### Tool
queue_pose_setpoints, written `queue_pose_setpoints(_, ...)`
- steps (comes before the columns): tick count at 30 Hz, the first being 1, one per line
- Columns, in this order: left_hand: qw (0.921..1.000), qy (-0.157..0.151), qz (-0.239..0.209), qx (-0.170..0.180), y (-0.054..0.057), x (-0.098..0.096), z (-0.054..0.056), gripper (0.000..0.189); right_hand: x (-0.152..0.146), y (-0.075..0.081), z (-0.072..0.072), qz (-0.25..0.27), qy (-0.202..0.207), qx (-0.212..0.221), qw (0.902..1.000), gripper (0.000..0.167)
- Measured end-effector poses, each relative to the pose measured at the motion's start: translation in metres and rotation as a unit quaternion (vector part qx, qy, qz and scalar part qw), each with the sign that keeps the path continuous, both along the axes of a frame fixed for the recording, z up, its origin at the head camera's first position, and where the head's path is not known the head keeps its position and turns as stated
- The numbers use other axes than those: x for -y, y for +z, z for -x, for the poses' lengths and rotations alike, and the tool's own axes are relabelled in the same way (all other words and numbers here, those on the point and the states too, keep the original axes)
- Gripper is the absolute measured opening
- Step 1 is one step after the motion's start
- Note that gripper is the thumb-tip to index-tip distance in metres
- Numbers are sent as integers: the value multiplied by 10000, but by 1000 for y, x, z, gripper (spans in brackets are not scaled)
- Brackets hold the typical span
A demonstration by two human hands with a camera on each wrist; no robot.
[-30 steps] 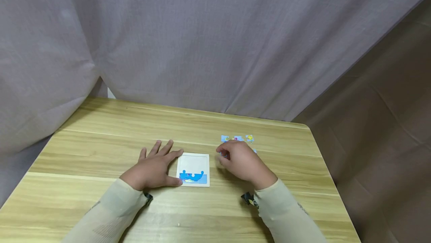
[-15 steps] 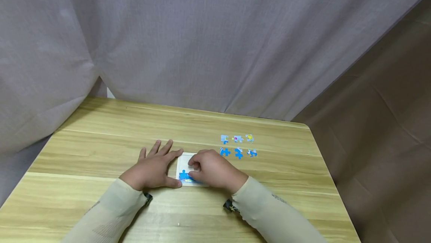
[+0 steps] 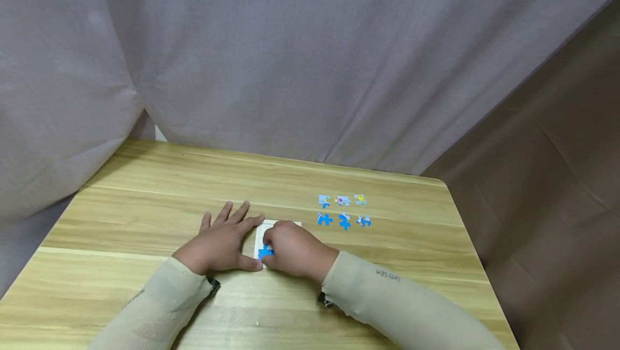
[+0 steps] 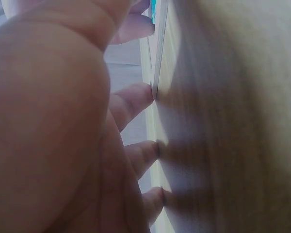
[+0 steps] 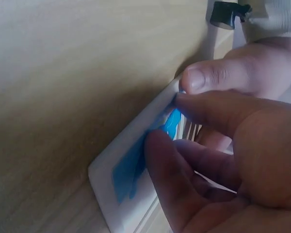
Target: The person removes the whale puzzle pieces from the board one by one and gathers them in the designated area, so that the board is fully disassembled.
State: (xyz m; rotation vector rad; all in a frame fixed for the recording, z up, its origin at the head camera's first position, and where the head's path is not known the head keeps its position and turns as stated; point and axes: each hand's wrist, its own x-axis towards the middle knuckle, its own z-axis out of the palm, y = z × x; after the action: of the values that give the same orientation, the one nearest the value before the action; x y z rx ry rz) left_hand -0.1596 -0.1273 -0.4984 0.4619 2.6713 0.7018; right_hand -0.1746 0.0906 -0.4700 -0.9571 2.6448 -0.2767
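Note:
A small white puzzle tray (image 3: 259, 238) lies on the wooden table, with blue puzzle pieces along its near side. Spread flat at its left is my left hand (image 3: 218, 247), thumb and index fingertip against the left edge. In the left wrist view the fingertips (image 4: 144, 92) reach the tray edge and the tabletop. My right hand (image 3: 297, 253) is over the tray, hiding much of it. Its thumb and index finger pinch at a blue puzzle piece (image 5: 173, 122) near the tray's near left corner. The other fingers curl under the palm.
Several loose puzzle pieces lie in two rows to the right of the tray: a sun piece (image 3: 360, 199) at the far end, a blue piece (image 3: 325, 219) nearer. A grey curtain (image 3: 271, 59) hangs behind the table (image 3: 160, 177), a brown one (image 3: 547, 188) at the right.
My right hand has moved left from beside the loose pieces onto the tray, then farther toward its left corner. The loose pieces are uncovered. My left hand has stayed put.

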Motion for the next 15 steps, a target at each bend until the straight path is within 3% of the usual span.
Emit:
queue_pose_setpoints(9, 10000, -5, -18, -42, 1, 0, -1, 112, 10, 6, -1, -414, 9, -45, 9991, 16)
queue_pose_setpoints(15, 10000, -23, -32, -39, 1, 0, -1, 111, 19, 12, 5, -678, -126, 262, 9973, 19)
